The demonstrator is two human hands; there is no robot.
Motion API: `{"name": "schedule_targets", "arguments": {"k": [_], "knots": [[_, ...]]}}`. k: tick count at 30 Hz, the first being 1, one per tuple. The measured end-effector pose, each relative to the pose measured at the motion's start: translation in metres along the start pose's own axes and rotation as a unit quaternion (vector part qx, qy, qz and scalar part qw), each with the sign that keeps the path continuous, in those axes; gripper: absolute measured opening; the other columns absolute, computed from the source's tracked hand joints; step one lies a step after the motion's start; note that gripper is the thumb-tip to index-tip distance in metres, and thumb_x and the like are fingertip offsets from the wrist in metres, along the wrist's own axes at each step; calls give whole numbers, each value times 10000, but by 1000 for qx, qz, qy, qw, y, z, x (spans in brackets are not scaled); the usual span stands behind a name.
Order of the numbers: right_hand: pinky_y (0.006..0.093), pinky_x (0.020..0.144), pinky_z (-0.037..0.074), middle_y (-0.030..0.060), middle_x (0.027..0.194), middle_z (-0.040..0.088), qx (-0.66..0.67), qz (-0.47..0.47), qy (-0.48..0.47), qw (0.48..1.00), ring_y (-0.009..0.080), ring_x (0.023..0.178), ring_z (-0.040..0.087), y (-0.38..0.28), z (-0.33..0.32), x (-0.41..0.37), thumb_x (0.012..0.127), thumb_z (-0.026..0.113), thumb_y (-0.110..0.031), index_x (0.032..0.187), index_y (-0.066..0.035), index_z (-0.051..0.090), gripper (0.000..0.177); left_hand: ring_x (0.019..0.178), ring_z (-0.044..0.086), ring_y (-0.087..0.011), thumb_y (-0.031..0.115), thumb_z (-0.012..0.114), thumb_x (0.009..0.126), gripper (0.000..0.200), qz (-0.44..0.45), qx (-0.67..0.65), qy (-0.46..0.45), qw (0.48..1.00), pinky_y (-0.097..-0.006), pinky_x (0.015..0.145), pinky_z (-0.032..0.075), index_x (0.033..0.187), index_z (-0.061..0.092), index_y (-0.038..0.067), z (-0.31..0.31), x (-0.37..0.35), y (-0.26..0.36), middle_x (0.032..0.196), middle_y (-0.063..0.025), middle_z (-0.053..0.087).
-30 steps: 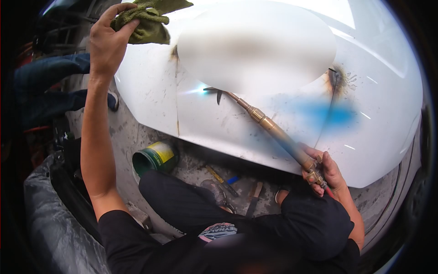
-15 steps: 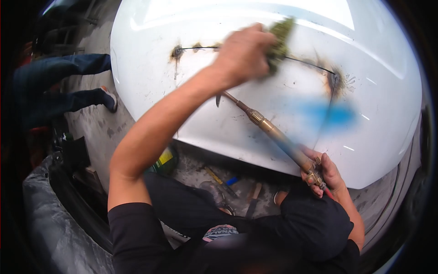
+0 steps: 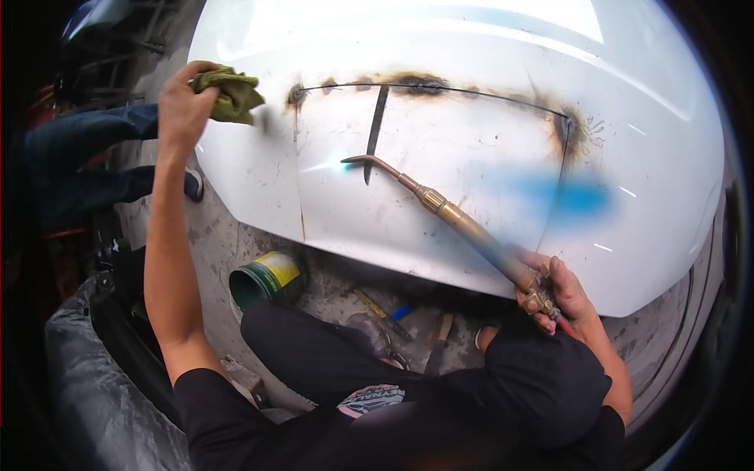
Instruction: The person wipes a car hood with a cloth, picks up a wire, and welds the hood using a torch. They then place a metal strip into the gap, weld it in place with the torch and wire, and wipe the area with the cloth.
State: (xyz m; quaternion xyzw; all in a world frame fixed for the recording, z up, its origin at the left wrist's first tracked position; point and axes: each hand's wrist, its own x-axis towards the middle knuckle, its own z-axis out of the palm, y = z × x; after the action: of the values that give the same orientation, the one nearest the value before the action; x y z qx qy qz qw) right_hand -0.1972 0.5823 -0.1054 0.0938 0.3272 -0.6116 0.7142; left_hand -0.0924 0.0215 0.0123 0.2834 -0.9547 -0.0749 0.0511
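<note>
With the panel's (image 3: 487, 149) top seam (image 3: 424, 83) already scorched and its lower edge unmarked, our right hand (image 3: 554, 294) grips the lit torch (image 3: 452, 213) while our left hand (image 3: 182, 106) clutches a rag (image 3: 229, 93).

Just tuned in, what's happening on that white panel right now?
A person is working on a white car panel. The right hand grips a brass torch, its lit tip at the panel below a scorched seam. The left hand holds a green rag raised at the panel's left edge. A green can sits on the floor below.
</note>
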Motion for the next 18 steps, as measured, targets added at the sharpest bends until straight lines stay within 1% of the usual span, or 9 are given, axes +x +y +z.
{"name": "schedule_targets", "arguments": {"k": [2,5,8,11,12,14,15,17,18], "knots": [[238,321,431,131,727,660,3,0,-4,1000,145,367,553,-1,1,1,969,522,-648,1557,4,306,904,929,714,-205,-4,617,843,293,-12,-67,57,996,-309,880,559,1122,708,-5,-13,-4,-8,1013,-141,732],[236,319,430,132,726,658,9,-3,-2,1000,143,366,554,-1,2,1,966,526,-649,1553,10,309,909,929,705,-170,26,644,870,291,4,-82,68,994,-284,877,555,1153,705,5,-19,-11,-7,1022,-109,731],[234,319,430,134,724,655,1,-6,1,1000,143,364,554,-2,4,1,964,525,-653,1550,17,312,915,930,707,-180,21,641,879,275,32,-116,67,990,-288,882,556,1145,711,11,-15,-14,5,1020,-108,735],[234,320,434,136,722,654,-4,-7,-1,1000,144,363,554,-2,4,1,963,526,-654,1549,18,313,917,937,708,-197,18,646,880,272,58,-96,56,992,-292,899,559,1144,709,8,-7,-13,20,1033,-116,727],[234,320,435,136,722,653,-6,-8,-2,1000,144,364,555,-2,4,1,962,526,-655,1550,17,311,919,937,708,-197,18,646,880,272,57,-96,56,992,-292,899,559,1144,709,8,-3,-12,22,1033,-116,727],[235,321,436,136,721,653,-7,-8,-4,1000,144,365,556,-2,3,1,962,526,-656,1551,17,309,921,953,690,-148,-6,644,882,309,95,-71,60,991,-270,882,549,1186,697,10,10,-6,26,1056,-96,729],[235,321,436,136,720,653,-4,-7,-1,1000,145,366,558,-2,4,1,962,525,-656,1552,16,309,919,953,690,-148,-6,644,882,309,96,-72,59,991,-270,882,549,1186,697,10,19,-1,30,1056,-96,729],[235,321,436,136,719,653,-1,-5,2,1000,145,367,559,-2,3,1,963,524,-656,1553,14,309,918,974,699,-170,1,645,873,330,64,-140,50,987,-294,901,558,1200,686,11,46,10,40,1098,-106,727],[236,320,435,137,722,653,2,-3,4,1000,148,367,560,-1,3,1,964,522,-656,1555,10,307,916,966,700,-186,3,653,867,308,75,-132,37,988,-311,889,567,1173,689,12,66,12,54,1082,-101,722]]}}
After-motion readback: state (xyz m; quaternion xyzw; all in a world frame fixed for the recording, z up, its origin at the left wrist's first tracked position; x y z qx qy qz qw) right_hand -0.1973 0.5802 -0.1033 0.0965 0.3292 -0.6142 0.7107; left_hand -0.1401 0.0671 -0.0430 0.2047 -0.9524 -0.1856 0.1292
